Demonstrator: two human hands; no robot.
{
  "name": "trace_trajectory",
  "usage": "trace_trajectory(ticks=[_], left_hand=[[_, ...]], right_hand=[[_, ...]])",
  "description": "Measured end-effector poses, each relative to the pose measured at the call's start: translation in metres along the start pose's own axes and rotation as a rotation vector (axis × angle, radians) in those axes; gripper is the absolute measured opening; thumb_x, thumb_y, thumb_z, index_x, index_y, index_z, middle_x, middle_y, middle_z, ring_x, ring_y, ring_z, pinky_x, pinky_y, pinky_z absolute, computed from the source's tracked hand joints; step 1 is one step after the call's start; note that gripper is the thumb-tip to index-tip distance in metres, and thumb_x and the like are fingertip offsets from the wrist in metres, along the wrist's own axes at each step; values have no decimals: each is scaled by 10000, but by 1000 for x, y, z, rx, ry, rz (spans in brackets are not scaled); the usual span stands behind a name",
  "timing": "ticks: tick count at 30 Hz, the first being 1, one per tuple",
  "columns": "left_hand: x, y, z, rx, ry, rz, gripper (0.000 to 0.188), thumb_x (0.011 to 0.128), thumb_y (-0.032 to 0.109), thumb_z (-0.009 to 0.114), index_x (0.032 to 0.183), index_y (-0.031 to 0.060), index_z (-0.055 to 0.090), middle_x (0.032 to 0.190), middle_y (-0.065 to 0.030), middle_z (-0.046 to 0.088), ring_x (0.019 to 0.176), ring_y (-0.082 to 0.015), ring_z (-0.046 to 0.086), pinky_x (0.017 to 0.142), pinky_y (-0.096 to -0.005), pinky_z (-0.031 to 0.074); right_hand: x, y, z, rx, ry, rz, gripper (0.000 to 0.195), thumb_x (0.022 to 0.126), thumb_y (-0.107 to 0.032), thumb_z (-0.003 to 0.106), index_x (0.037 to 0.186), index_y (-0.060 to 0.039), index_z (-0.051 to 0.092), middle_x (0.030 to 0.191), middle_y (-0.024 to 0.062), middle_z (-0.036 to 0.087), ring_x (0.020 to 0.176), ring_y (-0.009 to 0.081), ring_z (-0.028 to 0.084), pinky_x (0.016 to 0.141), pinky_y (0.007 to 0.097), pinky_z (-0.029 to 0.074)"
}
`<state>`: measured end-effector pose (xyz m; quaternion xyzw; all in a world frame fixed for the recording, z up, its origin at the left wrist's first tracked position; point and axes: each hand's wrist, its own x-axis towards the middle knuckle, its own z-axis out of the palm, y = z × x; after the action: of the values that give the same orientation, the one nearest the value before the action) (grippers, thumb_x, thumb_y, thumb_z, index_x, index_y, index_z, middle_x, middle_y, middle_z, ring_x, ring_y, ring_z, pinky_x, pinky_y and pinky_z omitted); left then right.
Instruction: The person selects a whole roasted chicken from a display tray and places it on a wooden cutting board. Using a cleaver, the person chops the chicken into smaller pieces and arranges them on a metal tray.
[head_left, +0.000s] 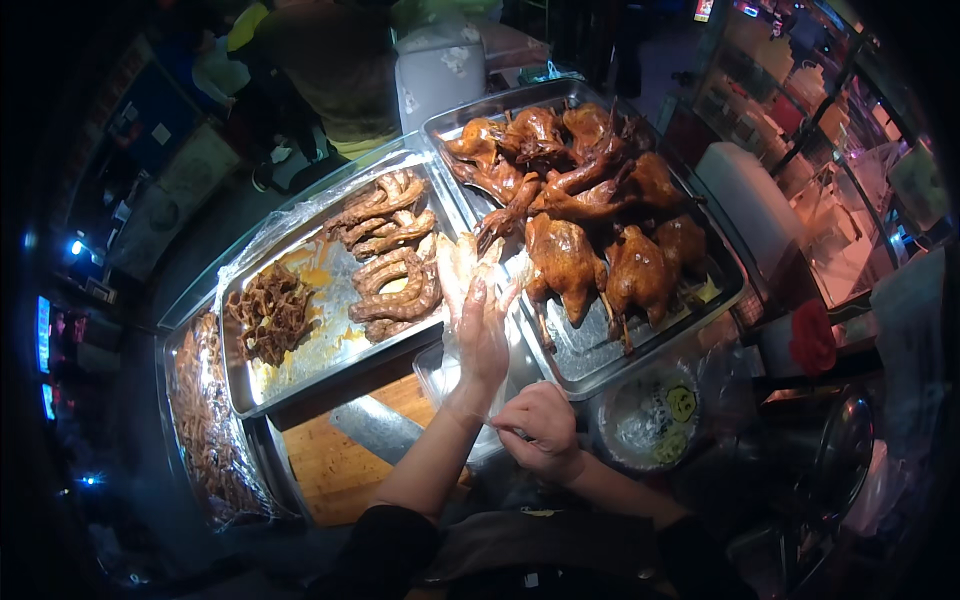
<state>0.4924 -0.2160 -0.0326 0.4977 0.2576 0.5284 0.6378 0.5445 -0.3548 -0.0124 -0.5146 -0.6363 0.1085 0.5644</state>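
Observation:
My left hand (480, 330) reaches forward with its fingers spread, a clear plastic glove (463, 262) around it. Close to that wrist, my right hand (541, 431) is closed, its thumb and fingers pinching the glove's edge. Beyond my left hand lies a metal tray (559, 360) of glossy roasted poultry (566, 259). Left of the hand, another metal tray (259, 405) holds curved cooked necks (397, 289) and a pile of brown meat pieces (271, 311). Below it, a wide metal blade (379, 427) rests on a wooden cutting board (337, 465).
A film-covered tray of food (214, 427) stands at far left. A clear plastic container (435, 367) lies under my left wrist. A round, plastic-covered bowl (649, 416) sits at right. A glass panel (292, 217) edges the trays; people stand beyond it.

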Motion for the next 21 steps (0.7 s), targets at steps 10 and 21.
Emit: trace_trajectory(ticks=[10,21], left_hand=[[4,11,7,-257,92,-72,614,1043,345,345,1516,3,152,1578,-136,182,1443,-251,224,1161,-452,260],[107,-22,46,397,-55,284,554,869,313,637,1256,-67,519,1268,-244,559,1212,-329,540,1020,-446,432]], right_hand=[[-37,6,0,128,-167,104,168,729,-10,752,869,-61,673,827,67,658,763,229,630,662,324,478],[-117,8,27,324,-521,191,120,837,-98,716,929,-39,665,798,83,634,677,221,608,613,323,476]])
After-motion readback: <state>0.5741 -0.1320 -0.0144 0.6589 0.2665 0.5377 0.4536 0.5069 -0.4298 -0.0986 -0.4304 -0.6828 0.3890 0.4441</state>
